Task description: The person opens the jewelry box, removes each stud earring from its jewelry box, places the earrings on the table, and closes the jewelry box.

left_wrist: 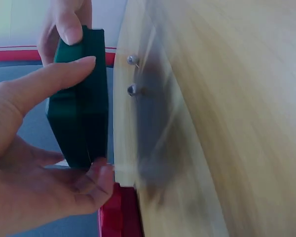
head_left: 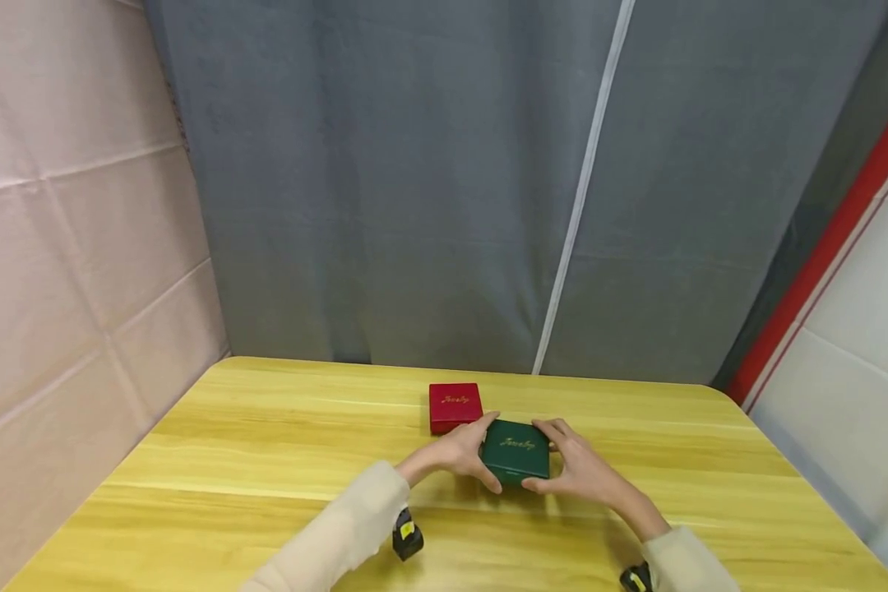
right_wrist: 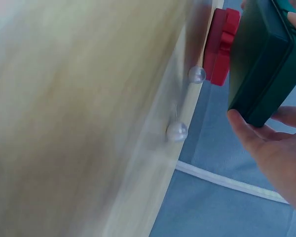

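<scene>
A square dark green jewelry box (head_left: 516, 448) with gold lettering on its lid is held between both hands, raised off the table. My left hand (head_left: 459, 452) grips its left side, with the thumb on the near face and fingers at the far side. On the opposite side, my right hand (head_left: 580, 467) holds it by thumb and fingers. The lid looks closed. Two pearl studs, one pearl stud (left_wrist: 132, 59) and another pearl stud (left_wrist: 132, 90), sit on the table below the box in the wrist views. From the head view they are hidden.
Behind and left of the green box lies a red jewelry box (head_left: 455, 404) on the wood-grain table (head_left: 266, 444). A grey curtain (head_left: 414, 189) hangs along the table's back edge. Pale cloth (head_left: 81, 230) stands at the left, and a white, red-edged panel (head_left: 858, 312) at the right.
</scene>
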